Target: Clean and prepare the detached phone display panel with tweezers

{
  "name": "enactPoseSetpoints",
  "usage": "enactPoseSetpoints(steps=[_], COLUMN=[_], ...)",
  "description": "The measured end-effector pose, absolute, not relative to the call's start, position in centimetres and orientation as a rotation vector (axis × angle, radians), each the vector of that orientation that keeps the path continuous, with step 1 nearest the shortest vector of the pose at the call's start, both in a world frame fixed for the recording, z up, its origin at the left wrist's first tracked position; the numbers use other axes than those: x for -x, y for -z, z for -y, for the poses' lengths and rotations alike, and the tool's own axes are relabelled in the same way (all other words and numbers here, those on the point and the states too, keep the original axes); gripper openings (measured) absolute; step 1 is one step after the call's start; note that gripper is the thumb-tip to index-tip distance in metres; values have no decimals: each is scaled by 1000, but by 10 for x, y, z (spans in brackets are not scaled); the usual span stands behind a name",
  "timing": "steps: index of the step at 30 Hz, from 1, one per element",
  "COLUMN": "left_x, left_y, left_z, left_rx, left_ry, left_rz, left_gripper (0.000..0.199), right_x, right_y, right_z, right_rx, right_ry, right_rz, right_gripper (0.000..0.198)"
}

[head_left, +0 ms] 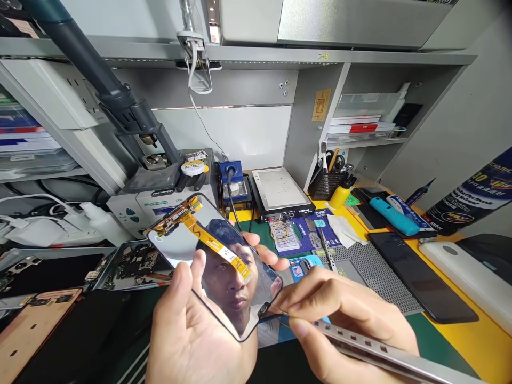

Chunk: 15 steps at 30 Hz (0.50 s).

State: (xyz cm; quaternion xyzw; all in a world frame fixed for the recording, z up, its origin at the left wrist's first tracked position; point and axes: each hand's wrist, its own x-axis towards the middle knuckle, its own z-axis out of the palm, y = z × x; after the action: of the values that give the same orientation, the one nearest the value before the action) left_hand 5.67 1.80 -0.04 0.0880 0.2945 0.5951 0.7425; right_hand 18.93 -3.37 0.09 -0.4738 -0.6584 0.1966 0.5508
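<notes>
Phone screen panel (pixel 214 273) held tilted in left hand (pixel 196 341), gripped along both edges; surface mirror-glossy with dark rim, orange ribbon cable (pixel 214 244) across it. Right hand (pixel 340 309), just beside panel's lower corner, pinches metal tweezers (pixel 364 341).

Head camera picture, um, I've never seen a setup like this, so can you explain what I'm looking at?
No robot here: one camera on a person's head looks forward and down at their two bare hands. The left hand holds a mirror-like phone screen, with an orange ribbon cable lying across it. The right hand holds metal tweezers, tips close to the screen's edge; whether they touch is hard to tell. Beyond, on the bench, are a dark phone-like slab, a white wipe, a yellow bottle and a black mesh holder.
</notes>
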Motion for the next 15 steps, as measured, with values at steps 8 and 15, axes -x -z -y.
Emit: enactPoseSetpoints(steps=[8,15], left_x=[-59,-64], left_y=[2,-10], left_z=[-17,-24], left_rx=[-230,-24], left_ry=[-1311,-1380], left_rz=[-600,-869], left_gripper=[44,40], right_x=[-191,-196], right_y=[-2,-7], right_z=[34,35], right_rx=[1089,1087], right_ry=[-480,-526], right_rz=[1587,1572], right_gripper=[22,19])
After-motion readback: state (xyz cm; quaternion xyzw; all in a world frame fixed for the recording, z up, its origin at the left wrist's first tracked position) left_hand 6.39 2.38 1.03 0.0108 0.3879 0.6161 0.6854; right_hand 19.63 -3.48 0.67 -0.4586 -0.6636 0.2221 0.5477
